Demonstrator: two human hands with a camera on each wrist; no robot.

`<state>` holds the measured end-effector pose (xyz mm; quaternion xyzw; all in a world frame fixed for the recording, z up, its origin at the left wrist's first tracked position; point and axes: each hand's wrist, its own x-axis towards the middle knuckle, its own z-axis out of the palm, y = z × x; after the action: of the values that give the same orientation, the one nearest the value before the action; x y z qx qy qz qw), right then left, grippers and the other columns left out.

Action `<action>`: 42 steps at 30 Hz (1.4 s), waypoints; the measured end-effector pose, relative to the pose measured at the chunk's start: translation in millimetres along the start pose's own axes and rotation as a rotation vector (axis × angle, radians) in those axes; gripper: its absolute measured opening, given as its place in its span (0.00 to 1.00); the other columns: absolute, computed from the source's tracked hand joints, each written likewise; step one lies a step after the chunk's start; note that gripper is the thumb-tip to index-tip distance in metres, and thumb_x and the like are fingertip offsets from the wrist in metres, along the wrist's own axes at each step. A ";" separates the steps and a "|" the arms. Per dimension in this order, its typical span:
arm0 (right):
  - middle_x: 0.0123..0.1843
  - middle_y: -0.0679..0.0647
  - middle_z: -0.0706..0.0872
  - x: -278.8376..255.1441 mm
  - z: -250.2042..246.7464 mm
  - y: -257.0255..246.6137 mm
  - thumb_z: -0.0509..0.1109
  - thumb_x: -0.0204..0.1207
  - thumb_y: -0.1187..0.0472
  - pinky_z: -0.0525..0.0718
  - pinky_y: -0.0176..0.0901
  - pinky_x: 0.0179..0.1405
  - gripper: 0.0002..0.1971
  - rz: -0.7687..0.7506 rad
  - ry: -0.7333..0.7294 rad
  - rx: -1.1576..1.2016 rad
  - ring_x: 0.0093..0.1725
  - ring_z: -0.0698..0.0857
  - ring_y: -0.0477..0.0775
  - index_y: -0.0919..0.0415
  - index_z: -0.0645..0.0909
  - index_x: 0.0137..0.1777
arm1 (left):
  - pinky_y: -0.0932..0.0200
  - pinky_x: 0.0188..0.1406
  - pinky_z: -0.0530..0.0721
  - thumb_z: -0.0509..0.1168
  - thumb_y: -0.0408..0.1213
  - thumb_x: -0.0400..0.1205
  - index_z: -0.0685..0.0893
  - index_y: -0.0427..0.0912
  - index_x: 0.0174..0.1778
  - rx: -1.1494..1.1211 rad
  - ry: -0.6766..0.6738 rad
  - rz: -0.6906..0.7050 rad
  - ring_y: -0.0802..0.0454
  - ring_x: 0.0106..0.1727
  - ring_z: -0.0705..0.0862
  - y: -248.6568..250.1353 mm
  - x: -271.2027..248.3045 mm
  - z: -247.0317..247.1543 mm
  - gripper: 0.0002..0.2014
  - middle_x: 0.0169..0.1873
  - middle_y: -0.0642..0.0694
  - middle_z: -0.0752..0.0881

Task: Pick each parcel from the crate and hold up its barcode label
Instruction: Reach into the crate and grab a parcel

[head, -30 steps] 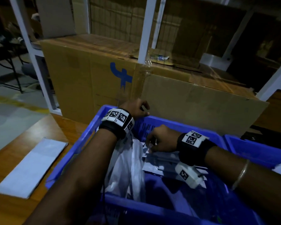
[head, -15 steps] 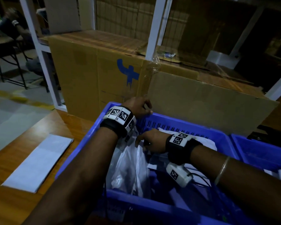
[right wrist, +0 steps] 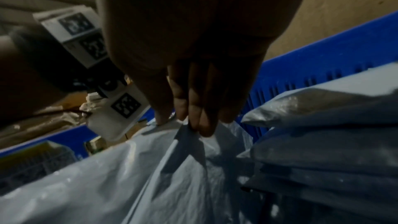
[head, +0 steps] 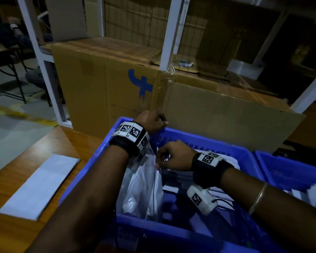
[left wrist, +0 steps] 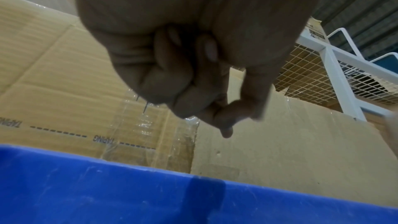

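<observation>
Task early, by the look of it: no parcel was out of the crate (head: 204, 141), no label up. Nearest, at centre frame, the right hand (head: 173, 157) pinched the top edge of a white poly bag (head: 140, 189); thumb and fingers (right wrist: 193, 108) pressed together on the film. The bag stood on edge against the crate's left wall, glossy, thin, creased; no barcode visible on it. To its right lay more flat parcels (right wrist: 327, 125), stacked. Farther up, the left hand (head: 150, 121) hovered over the far rim, fingers curled, holding nothing. Behind stood a carton (head: 102, 84).
</observation>
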<state>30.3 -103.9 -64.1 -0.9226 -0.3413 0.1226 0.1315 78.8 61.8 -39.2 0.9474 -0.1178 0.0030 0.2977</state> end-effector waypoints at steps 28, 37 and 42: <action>0.29 0.57 0.71 -53.3 -62.3 50.4 0.78 0.69 0.77 0.74 0.31 0.26 0.13 0.221 0.385 0.780 0.30 0.73 0.47 0.71 0.78 0.49 | 0.58 0.39 0.85 0.63 0.31 0.85 0.85 0.32 0.52 -0.771 -0.025 0.126 0.51 0.40 0.88 22.9 -6.7 12.0 0.07 0.42 0.39 0.89; 0.43 0.57 0.90 -73.5 -63.2 82.9 0.82 0.68 0.67 0.84 0.37 0.43 0.11 0.201 0.373 0.634 0.42 0.87 0.46 0.68 0.85 0.47 | 0.69 0.22 0.76 0.59 0.26 0.86 0.78 0.38 0.35 -0.880 0.249 0.082 0.66 0.21 0.80 13.3 2.4 8.4 0.13 0.18 0.58 0.83; 0.46 0.59 0.91 -85.1 -57.2 102.1 0.79 0.71 0.69 0.90 0.46 0.38 0.15 0.250 0.418 0.727 0.41 0.88 0.49 0.66 0.84 0.57 | 0.58 0.34 0.83 0.60 0.29 0.86 0.85 0.40 0.46 -0.910 0.346 0.070 0.55 0.31 0.87 2.0 9.5 8.6 0.08 0.29 0.53 0.89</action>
<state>46.6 -244.0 -32.3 -0.8555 -0.1278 0.0602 0.4982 87.1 53.3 -44.5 0.7021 -0.0878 0.1189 0.6966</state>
